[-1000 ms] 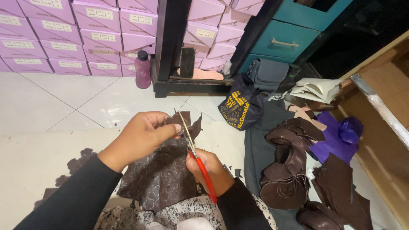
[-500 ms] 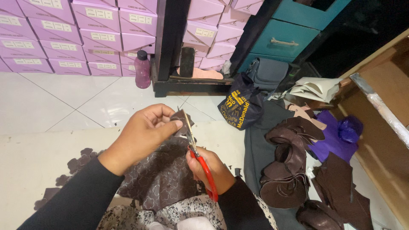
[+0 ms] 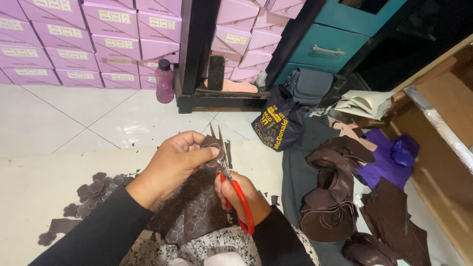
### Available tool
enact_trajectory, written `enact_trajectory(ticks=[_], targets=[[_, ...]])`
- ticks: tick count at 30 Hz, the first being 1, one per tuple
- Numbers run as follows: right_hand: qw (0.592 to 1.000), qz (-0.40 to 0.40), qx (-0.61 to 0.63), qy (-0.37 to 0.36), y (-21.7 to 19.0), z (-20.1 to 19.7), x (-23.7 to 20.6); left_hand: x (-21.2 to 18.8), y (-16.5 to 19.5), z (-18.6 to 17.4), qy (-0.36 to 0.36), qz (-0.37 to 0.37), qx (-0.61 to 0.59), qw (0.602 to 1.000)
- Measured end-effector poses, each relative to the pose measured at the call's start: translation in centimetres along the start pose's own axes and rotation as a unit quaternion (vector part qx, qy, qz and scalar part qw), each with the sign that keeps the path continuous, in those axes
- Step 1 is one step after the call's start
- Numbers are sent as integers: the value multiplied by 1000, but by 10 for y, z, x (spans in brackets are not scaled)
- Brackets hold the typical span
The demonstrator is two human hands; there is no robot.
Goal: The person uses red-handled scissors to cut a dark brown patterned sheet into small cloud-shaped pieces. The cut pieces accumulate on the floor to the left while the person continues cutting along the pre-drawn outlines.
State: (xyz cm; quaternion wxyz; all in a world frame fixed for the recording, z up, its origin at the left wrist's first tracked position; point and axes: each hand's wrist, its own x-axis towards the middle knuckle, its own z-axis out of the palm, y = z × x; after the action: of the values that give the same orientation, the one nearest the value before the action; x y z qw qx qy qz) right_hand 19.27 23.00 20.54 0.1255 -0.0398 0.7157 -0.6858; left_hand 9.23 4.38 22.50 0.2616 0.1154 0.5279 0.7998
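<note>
Left hand [image 3: 175, 160] pinching the far edge of a dark brown leather sheet [image 3: 194, 209], fingers closed on a small rounded flap at its tip. Right hand [image 3: 241, 197] wrapped around red-handled scissors [image 3: 231, 182], fingers curled through the loops, blades parted and pointing away, set against the pinched flap. Sheet draped from the hands down toward the lap, its surface embossed with cloud-like outlines.

Below, a cream work mat [image 3: 44, 187], its far edge meeting white floor tiles [image 3: 74, 118]; open tile between mat and the wall of stacked lilac boxes [image 3: 64, 39]. At near left on the mat, a scatter of cut brown scalloped pieces [image 3: 93, 189] and fine offcuts. Far centre, a pink bottle [image 3: 164, 81] beside a black shelf frame [image 3: 197, 59].

At right, crowded ground: a dark printed bag [image 3: 276, 125], a heap of curved brown leather pieces [image 3: 332, 194], purple material [image 3: 389, 155], and a wooden bench edge [image 3: 438, 128]. Teal drawers [image 3: 330, 47] far right.
</note>
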Motion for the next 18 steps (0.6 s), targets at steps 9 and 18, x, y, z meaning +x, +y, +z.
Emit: enact_trajectory(ticks=[9,18], targets=[[995,-17,-58,73,9,9,5,0,-8,8,58,-33,-27,997],[998,-16,-53,22,1,2,0,-1,-2,9,35,-63,-11,997]])
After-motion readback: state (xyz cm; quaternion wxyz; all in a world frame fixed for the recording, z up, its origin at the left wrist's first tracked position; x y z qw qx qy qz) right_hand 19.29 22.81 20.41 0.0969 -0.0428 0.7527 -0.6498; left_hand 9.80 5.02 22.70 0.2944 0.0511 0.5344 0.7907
